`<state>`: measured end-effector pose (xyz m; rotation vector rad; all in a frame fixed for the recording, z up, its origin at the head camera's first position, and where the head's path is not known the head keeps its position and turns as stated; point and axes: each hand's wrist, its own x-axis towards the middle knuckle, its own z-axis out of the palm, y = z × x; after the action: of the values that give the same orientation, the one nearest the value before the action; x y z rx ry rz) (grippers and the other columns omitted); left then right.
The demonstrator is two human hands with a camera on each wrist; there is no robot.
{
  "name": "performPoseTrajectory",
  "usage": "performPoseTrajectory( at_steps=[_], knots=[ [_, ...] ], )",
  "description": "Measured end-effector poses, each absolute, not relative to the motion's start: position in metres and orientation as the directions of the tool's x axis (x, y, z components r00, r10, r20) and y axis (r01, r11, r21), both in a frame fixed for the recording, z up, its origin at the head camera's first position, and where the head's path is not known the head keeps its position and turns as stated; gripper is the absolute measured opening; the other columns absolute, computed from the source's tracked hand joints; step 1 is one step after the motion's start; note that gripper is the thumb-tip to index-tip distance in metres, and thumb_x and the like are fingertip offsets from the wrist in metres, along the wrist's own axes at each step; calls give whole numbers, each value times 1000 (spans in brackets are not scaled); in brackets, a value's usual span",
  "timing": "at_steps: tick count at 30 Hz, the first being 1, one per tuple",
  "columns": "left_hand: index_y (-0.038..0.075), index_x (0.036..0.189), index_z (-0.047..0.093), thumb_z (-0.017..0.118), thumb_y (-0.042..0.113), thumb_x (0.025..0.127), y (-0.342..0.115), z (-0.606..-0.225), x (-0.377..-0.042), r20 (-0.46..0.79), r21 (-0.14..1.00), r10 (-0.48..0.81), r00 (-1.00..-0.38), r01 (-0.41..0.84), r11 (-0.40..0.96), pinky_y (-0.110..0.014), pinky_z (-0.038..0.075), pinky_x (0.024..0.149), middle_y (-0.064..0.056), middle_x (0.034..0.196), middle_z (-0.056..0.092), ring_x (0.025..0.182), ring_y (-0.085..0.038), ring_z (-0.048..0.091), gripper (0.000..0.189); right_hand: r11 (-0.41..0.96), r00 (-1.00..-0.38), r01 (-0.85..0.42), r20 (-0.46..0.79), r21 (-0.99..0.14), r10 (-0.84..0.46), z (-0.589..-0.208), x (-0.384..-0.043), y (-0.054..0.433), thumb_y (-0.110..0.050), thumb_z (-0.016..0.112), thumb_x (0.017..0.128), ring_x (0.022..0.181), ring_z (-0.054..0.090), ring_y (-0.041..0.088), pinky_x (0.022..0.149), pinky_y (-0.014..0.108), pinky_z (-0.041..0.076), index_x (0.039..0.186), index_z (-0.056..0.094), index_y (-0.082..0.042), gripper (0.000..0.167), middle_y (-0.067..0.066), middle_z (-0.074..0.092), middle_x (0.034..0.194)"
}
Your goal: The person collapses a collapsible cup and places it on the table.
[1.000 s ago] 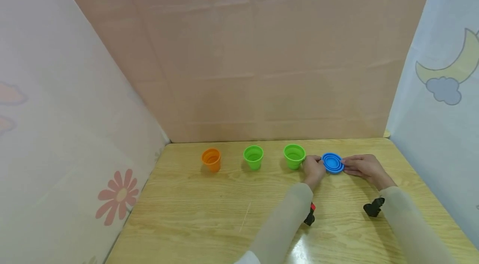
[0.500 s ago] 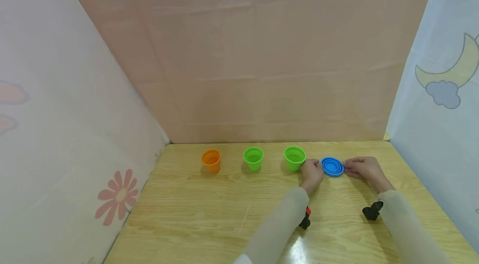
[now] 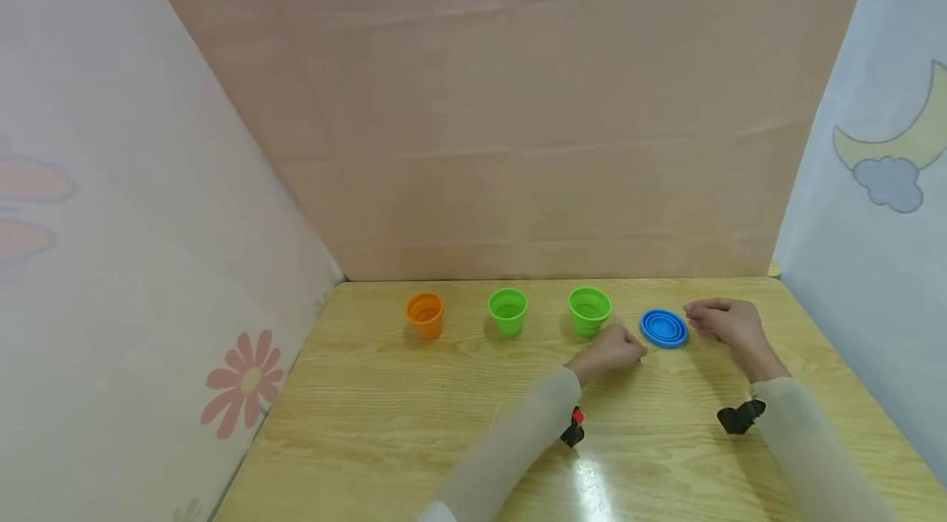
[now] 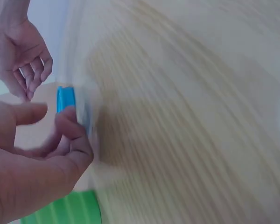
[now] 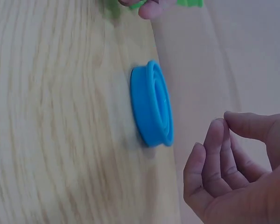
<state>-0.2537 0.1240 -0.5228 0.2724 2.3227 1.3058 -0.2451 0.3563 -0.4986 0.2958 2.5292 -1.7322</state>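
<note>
A blue collapsible cup, pressed flat (image 3: pixel 663 328), lies on the table between both hands. My left hand (image 3: pixel 610 349) is on its near left side, apart from it, fingers loosely bent and holding nothing. To its right, my right hand (image 3: pixel 728 325) hovers with thumb and fingertips together and nothing between them. The right wrist view shows the flattened blue cup (image 5: pixel 147 107) free of the right fingers (image 5: pixel 214 158). Closest to my left hand stands an upright green cup (image 3: pixel 589 310), part of which shows low in the left wrist view.
Further left along the back of the table (image 3: pixel 385 407) stand another green cup (image 3: pixel 508 311) and an orange cup (image 3: pixel 425 314), both upright. A tan cloth (image 3: pixel 503 136) hangs behind the table, with patterned white panels on either side.
Both hands have let go of the blue cup. The left hand has drawn back toward the near left, and the right has lifted slightly away. The cup stays on the table.
</note>
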Motion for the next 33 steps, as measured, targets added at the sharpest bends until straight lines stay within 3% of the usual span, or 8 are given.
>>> performPoseTrajectory(
  at_steps=[3,6,10,20,27,29,31,33],
  knots=[
    [3,97,75,64,22,105,99,-519,-251,-290,886,494,-820,-35,462,-22,54,68,-1,86,72,74,-8,59,24,373,-983,181,-152,-910,105,-493,-242,348,-32,62,107,84,73,-1,81,23,66,141,54,15,60,-24,71,90],
    [3,112,72,60,24,108,72,-520,-250,-286,914,551,-784,-52,402,-26,60,79,-5,98,76,84,-11,67,24,406,-987,159,-143,-900,70,-488,-238,341,-33,63,107,86,72,-2,81,22,66,142,54,14,60,-20,72,94],
    [5,115,73,60,27,108,38,-522,-255,-268,924,551,-790,-49,380,-23,58,74,-1,95,74,84,-10,68,26,423,-993,108,-116,-899,7,-486,-237,331,-35,64,106,90,72,-1,83,22,66,142,54,13,61,-17,71,100],
    [2,127,69,60,20,107,-13,-523,-270,-205,910,463,-862,6,415,-29,56,64,-15,110,74,92,-23,70,29,447,-994,72,-100,-892,-40,-491,-236,304,-34,70,103,94,72,6,84,31,66,139,61,6,54,-3,77,113],
    [3,134,66,63,23,105,-10,-526,-278,-143,911,428,-892,51,410,-31,61,74,-11,116,73,97,-23,73,35,486,-993,2,-58,-874,-99,-500,-239,288,-39,74,100,99,64,-13,86,23,63,147,56,1,65,19,69,139],
    [3,137,63,66,22,104,-6,-529,-280,-131,915,418,-899,53,401,-33,63,80,-11,121,72,99,-23,73,38,496,-991,-13,-54,-868,-120,-503,-241,284,-39,74,99,108,68,-4,88,25,63,149,55,-1,65,22,64,145],
    [3,141,60,70,21,101,-3,-533,-282,-122,911,398,-909,56,408,-34,64,87,-13,127,70,107,-23,73,45,498,-987,-36,-48,-866,-155,-505,-242,279,-37,75,99,121,71,14,93,30,63,151,53,-1,67,24,59,150],
    [4,145,57,74,19,98,0,-536,-282,-112,910,373,-921,56,411,-36,64,93,-14,134,68,115,-26,71,52,485,-980,-51,-50,-873,-194,-508,-244,274,-36,76,98,135,64,35,100,41,63,153,51,-2,69,25,55,154]
  ],
)
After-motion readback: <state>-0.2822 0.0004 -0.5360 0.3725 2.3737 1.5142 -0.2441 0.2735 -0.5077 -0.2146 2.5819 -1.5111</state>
